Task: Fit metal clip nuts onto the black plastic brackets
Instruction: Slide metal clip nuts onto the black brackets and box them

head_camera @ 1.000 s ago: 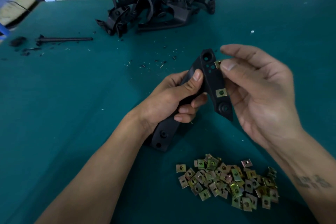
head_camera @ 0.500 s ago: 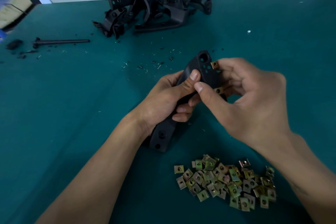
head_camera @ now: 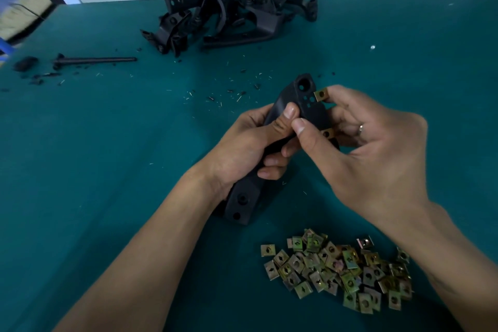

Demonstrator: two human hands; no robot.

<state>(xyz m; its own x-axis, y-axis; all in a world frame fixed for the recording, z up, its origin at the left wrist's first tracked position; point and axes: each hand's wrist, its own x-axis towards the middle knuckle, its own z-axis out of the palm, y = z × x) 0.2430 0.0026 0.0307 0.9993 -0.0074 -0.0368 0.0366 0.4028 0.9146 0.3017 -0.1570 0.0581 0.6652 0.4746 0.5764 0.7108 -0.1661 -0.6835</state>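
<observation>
1. Head view, grasp. The left hand (head_camera: pixel 242 148) is wrapped around the middle of a long black plastic bracket (head_camera: pixel 307 105), its thumb pressed on the upper face; the bracket's lower end (head_camera: pixel 241 205) rests on or just above the green table (head_camera: pixel 107 170).
2. Head view, fitting. The right hand (head_camera: pixel 372 153) is closed on the bracket's right edge, thumb on the front face and fingers behind. An upper clip nut (head_camera: pixel 321 94) sits at the edge near the large hole, apparently only part-seated; a lower clip nut (head_camera: pixel 327 133) shows just beside the right thumb.
3. Head view, supply. A loose heap of clip nuts (head_camera: pixel 336 269) lies on the table near the right forearm; a pile of black brackets (head_camera: pixel 231 13) lies at the far edge, well apart.
4. Step in hand, as a judgement: pressing clip nuts home on this bracket's edge.
5. Next move calls for a firm, square push, so each nut's hole meets the bracket's hole, while the left hand braces against it.
</observation>
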